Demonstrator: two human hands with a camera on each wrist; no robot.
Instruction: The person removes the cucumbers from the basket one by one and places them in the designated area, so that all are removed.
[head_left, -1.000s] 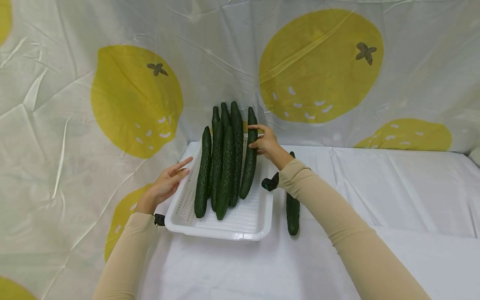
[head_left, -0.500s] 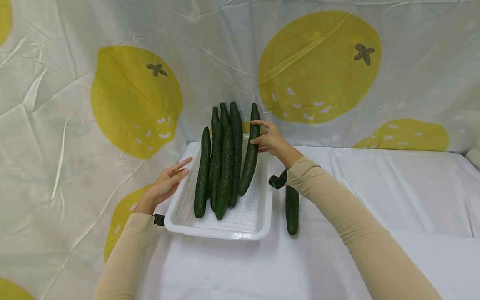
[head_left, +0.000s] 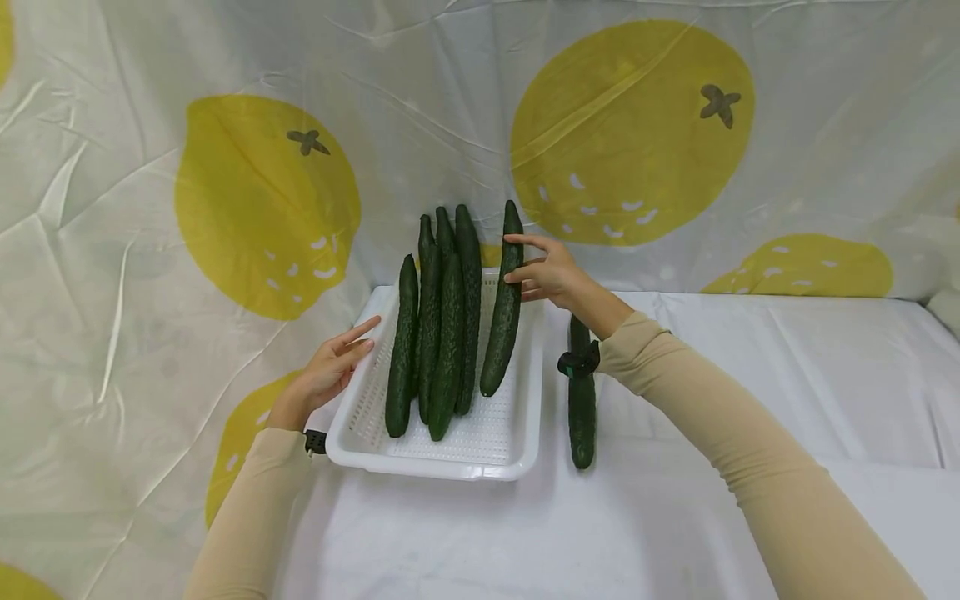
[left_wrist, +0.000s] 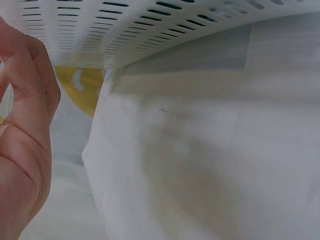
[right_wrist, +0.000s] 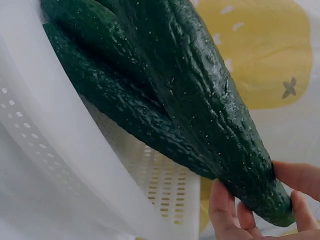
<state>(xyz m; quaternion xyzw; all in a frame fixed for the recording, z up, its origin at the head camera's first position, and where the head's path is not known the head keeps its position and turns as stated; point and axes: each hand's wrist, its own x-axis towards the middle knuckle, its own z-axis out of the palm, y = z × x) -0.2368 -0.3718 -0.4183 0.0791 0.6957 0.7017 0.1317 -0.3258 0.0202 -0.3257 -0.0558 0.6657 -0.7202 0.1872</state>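
the right hand (head_left: 553, 271) is holding one cucumber, the held cucumber (head_left: 501, 333), between its thumb and fingers near the upper end. this held cucumber is standing tilted, and its lower end is hanging or resting over the floor of the white basket (head_left: 435, 469); i cannot tell if it is touching there. the left hand (head_left: 328, 368) is staying just beside the left rim, with the index finger and thumb stretched and spread apart; it is gripping no cucumber, and whether it is pressing the basket is not clear.

about the progress, i am judging that the work is well advanced. a group of cucumbers (head_left: 450, 350) is already lying in the basket, overlapping, so the exact count is difficult. the held cucumber is not being released yet. one loose cucumber (head_left: 581, 425) is lying outside, on the white cloth (head_left: 637, 517) to the right of the basket, and it is seemingly remaining to be handled.
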